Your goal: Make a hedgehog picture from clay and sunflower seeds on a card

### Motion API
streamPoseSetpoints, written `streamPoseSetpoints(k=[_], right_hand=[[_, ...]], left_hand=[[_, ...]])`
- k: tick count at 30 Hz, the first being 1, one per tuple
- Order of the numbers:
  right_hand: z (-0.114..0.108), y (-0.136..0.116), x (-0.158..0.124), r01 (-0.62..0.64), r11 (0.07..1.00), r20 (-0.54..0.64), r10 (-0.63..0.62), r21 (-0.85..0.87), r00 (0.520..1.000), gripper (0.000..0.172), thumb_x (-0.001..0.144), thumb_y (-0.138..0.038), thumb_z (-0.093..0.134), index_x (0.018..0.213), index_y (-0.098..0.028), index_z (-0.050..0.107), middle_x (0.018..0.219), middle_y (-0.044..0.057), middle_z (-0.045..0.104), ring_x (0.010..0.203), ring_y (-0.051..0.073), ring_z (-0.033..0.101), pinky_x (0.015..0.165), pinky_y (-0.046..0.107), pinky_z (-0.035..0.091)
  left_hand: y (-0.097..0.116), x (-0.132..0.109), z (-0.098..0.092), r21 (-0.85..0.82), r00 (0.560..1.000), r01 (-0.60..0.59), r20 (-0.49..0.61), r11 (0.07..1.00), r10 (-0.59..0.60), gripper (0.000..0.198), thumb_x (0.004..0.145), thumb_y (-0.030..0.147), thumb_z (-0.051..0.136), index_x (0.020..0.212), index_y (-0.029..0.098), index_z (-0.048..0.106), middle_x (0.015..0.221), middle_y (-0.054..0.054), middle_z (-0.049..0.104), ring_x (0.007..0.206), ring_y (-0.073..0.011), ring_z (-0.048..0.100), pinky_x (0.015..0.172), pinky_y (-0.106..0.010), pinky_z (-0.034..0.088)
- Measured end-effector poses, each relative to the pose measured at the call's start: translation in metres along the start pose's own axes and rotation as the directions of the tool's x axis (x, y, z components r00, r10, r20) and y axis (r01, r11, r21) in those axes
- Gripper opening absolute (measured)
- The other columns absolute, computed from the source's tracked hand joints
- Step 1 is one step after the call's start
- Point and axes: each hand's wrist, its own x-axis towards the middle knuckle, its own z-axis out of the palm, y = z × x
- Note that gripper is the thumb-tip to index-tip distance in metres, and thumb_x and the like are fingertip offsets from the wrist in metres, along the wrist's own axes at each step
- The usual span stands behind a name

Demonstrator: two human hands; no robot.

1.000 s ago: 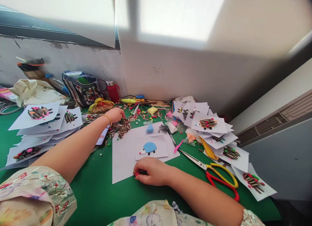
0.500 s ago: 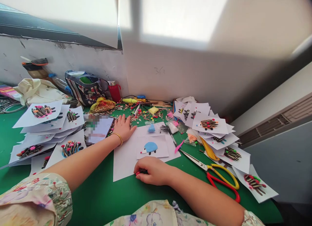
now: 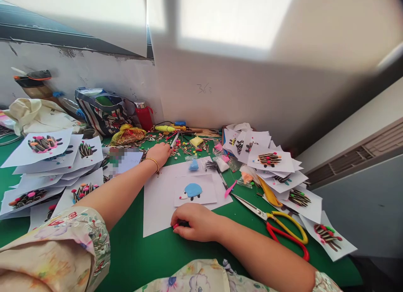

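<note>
My left hand, with a gold bangle on the wrist, reaches across the green table to the scattered striped sunflower seeds. Its fingers curl down among them, and I cannot see what they pinch. My right hand rests closed on the lower edge of a large white sheet, with a small dark and red piece showing under the fingertips. Just beyond it lies a small white card with a blue clay hedgehog on it.
Yellow-and-red scissors lie right of my right arm, with a yellow cutter and a pink tool nearby. Stacks of seed-hedgehog cards sit left and right. A phone, striped bag and red bottle stand behind.
My left hand lay flat on the white sheet half a second ago; it has moved back up to the seeds and curled. My right hand has stayed put.
</note>
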Motion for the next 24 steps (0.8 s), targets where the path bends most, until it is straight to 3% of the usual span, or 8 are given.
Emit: streamPoseSetpoints(k=[5,9,12,15,20,24], right_hand=[[-0.001,-0.002,0.0,-0.005,1.0,0.003,0.005,-0.01,1.0,0.008,0.081,-0.023,0.062,0.089,-0.021,0.064,0.086,0.0,0.068,0.079,0.014,0.059,0.07,0.022,0.042],[-0.001,-0.002,0.0,0.005,1.0,0.001,-0.005,-0.007,1.0,0.007,0.081,-0.023,0.062,0.088,-0.021,0.064,0.085,0.0,0.068,0.079,0.014,0.059,0.071,0.022,0.042],[-0.001,-0.001,0.0,0.011,1.0,-0.002,-0.011,-0.01,1.0,0.007,0.082,-0.023,0.062,0.088,-0.021,0.064,0.084,0.0,0.068,0.078,0.014,0.059,0.07,0.022,0.042],[-0.001,-0.002,0.0,0.015,1.0,0.003,-0.015,-0.01,1.0,0.008,0.082,-0.023,0.062,0.089,-0.021,0.064,0.085,0.0,0.068,0.077,0.014,0.059,0.069,0.022,0.042],[0.004,-0.006,0.0,0.05,0.999,0.063,-0.049,-0.013,0.997,0.009,0.083,-0.022,0.06,0.09,-0.021,0.066,0.087,0.002,0.069,0.079,0.014,0.06,0.069,0.023,0.043],[0.008,-0.012,-0.001,0.13,0.992,0.021,-0.13,0.005,0.991,0.011,0.087,-0.024,0.058,0.095,-0.021,0.065,0.09,0.002,0.07,0.083,0.015,0.061,0.073,0.023,0.045]], left_hand=[[-0.002,0.018,-0.018,-0.252,0.987,0.115,-0.076,0.961,-0.138,0.033,0.08,0.043,0.064,0.06,0.019,0.053,0.085,-0.014,0.064,0.098,-0.033,0.06,0.08,-0.035,0.04],[0.0,0.025,-0.03,-0.539,0.945,0.223,-0.084,0.812,-0.315,0.036,0.081,0.041,0.065,0.057,0.021,0.047,0.06,-0.006,0.055,0.076,-0.0256,0.06,0.063,-0.029,0.038],[0.007,0.025,-0.035,-0.766,0.901,0.284,0.009,0.577,-0.433,0.034,0.086,0.04,0.059,0.063,0.021,0.045,0.051,0.001,0.044,0.052,-0.0151,0.048,0.048,-0.024,0.029],[0.016,0.017,-0.042,-0.915,0.871,0.315,0.174,0.25,-0.459,0.031,0.092,0.041,0.051,0.07,0.02,0.042,0.054,0.005,0.04,0.04,-0.0074,0.036,0.039,-0.019,0.018],[0.027,-0.016,-0.053,-0.883,0.838,0.398,0.461,-0.251,-0.292,0.032,0.098,0.036,0.041,0.072,0.018,0.04,0.057,0.007,0.036,0.037,-0.0031,0.033,0.033,-0.013,0.017],[0.031,-0.058,-0.05,-0.747,0.817,0.441,0.564,-0.497,-0.123,0.029,0.098,0.032,0.044,0.073,0.017,0.042,0.059,0.006,0.037,0.038,-0.0027,0.037,0.03,-0.011,0.02]])
